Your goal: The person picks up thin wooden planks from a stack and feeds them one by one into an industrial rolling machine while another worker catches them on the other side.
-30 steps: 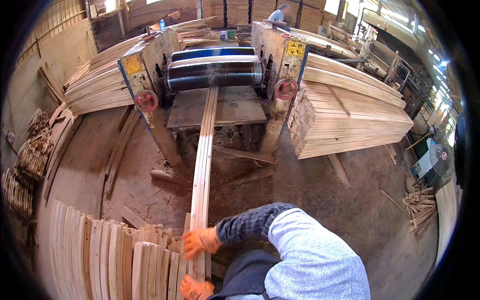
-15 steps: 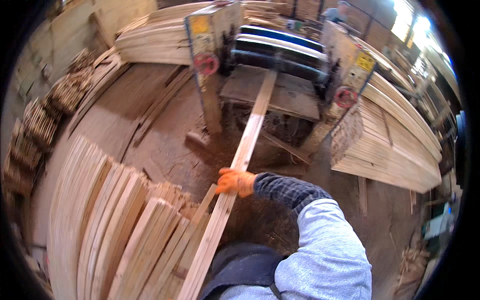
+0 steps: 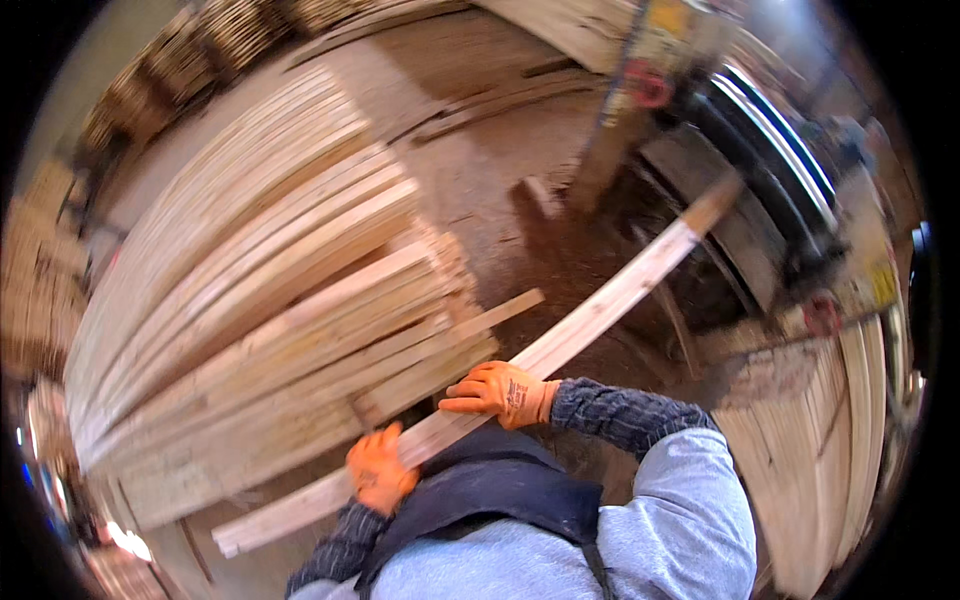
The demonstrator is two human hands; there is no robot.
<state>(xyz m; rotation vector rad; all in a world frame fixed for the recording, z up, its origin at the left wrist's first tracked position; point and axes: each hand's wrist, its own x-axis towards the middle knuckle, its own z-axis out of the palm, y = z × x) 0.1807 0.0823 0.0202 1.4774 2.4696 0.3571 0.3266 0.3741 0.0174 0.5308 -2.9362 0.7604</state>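
A long pale wooden board (image 3: 605,312) slants across in front of me, its far end on the bed of a planer-like machine (image 3: 765,170) with dark rollers. Its near end sticks out past my left hand at the lower left. My right hand (image 3: 503,393), in an orange glove, lies over the board's top face with the fingers bent across it. Closer to the near end, my left hand (image 3: 380,470), gloved the same way, is closed round the board, its thumb side hidden. Left of the board, a big stack of planks (image 3: 270,290) reaches almost to my hands.
One loose strip (image 3: 495,315) juts from the stack towards the board. More stacked timber (image 3: 800,440) stands at the right, beside the machine. Bundles of thin wood (image 3: 180,70) line the back left. Long pieces lie on the dusty floor (image 3: 480,190) ahead.
My view has swung left, so the machine now sits at the upper right. My left hand has come into view on the board's near end, and my right hand still holds it.
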